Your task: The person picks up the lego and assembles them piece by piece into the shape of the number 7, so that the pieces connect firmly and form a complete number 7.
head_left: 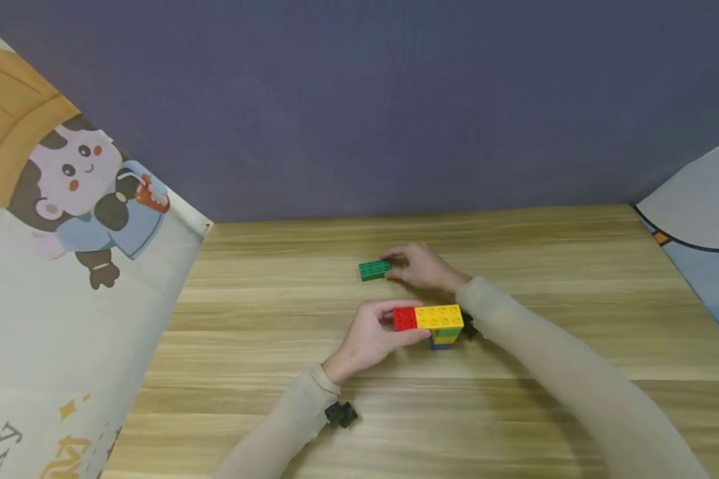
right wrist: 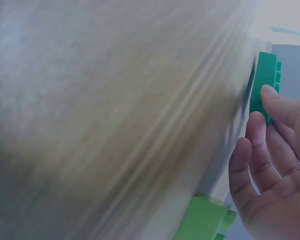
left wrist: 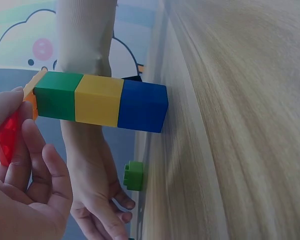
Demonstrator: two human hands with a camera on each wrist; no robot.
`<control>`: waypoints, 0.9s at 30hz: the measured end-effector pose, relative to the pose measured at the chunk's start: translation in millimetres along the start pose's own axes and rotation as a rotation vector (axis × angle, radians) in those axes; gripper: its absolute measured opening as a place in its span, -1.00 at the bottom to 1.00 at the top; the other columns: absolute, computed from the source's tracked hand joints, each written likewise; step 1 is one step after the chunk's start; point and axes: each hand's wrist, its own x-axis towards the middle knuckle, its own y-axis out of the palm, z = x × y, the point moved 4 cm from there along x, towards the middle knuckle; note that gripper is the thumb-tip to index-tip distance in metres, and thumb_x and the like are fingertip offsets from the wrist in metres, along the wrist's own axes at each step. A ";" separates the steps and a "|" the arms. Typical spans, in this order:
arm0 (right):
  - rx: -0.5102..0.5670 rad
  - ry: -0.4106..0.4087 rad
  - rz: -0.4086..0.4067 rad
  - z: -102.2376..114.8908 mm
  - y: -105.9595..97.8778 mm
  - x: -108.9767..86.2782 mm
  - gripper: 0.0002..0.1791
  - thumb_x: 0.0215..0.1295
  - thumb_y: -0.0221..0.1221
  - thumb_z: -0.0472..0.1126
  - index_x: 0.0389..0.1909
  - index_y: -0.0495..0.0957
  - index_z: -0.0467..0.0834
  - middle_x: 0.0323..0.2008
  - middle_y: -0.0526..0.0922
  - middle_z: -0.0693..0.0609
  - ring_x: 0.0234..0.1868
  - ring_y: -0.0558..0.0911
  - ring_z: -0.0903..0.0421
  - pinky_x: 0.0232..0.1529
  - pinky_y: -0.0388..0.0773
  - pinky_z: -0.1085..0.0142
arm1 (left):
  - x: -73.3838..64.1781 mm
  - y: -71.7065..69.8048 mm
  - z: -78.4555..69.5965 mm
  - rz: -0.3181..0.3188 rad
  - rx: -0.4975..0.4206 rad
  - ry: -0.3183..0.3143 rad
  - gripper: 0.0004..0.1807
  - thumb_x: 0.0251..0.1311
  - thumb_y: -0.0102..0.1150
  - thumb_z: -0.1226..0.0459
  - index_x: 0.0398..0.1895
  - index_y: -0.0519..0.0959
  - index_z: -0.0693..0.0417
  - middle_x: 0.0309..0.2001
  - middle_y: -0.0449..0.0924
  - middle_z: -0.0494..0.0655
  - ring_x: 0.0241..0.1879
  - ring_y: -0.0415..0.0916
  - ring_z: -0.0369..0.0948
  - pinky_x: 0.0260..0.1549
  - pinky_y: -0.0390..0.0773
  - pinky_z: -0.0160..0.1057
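Observation:
My left hand (head_left: pixel 368 336) grips the upper left end of a toy brick stack, its thumb and fingers on either side of a red brick (head_left: pixel 404 319). Beside the red one, a studded yellow brick (head_left: pixel 439 316) tops the stack. Under it come a green block (left wrist: pixel 59 96), a yellow block (left wrist: pixel 98 100) and a blue block (left wrist: pixel 143 106) down at the tabletop. Farther back, my right hand (head_left: pixel 424 267) pinches the right end of a dark green brick (head_left: pixel 373 269) by thumb and fingertips. A light green brick (right wrist: pixel 202 220) sits near the right hand, hidden in the head view.
The wood-grain table (head_left: pixel 263 319) ends at a dark blue-grey panel (head_left: pixel 395 113) behind. Cartoon-printed sheet (head_left: pixel 66 266) borders the left side, another printed sheet (head_left: pixel 701 199) the right. My right forearm (head_left: pixel 563 372) passes just right of the stack.

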 end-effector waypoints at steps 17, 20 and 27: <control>0.122 -0.004 0.015 15.8 -25.2 -11.9 -0.49 0.33 0.48 -0.21 0.28 0.67 -0.17 -0.15 0.84 -0.18 -0.64 0.59 -0.06 -0.67 0.38 0.38 | 2.0 -0.7 3.1 0.006 -0.022 -0.018 -0.55 0.26 0.51 0.28 0.22 0.72 0.11 0.07 0.82 0.07 -0.19 0.73 -0.34 -0.17 0.73 -0.37; 0.125 -0.011 0.013 16.9 -27.6 -15.7 -0.50 0.32 0.48 -0.21 0.27 0.68 -0.15 -0.17 0.85 -0.19 -0.63 0.62 -0.15 -0.69 0.40 0.36 | 2.1 -0.2 3.0 0.007 -0.019 -0.018 -0.54 0.26 0.51 0.29 0.23 0.72 0.10 0.06 0.82 0.06 -0.19 0.73 -0.34 -0.18 0.73 -0.37; 0.096 -0.024 -0.005 22.6 -35.9 -27.8 -0.54 0.30 0.50 -0.19 0.22 0.72 -0.10 -0.06 0.84 -0.11 -0.65 0.49 0.15 -0.65 0.35 0.39 | 3.8 1.8 3.6 0.003 -0.010 -0.015 -0.54 0.26 0.51 0.28 0.23 0.72 0.11 0.05 0.82 0.07 -0.21 0.73 -0.33 -0.18 0.74 -0.36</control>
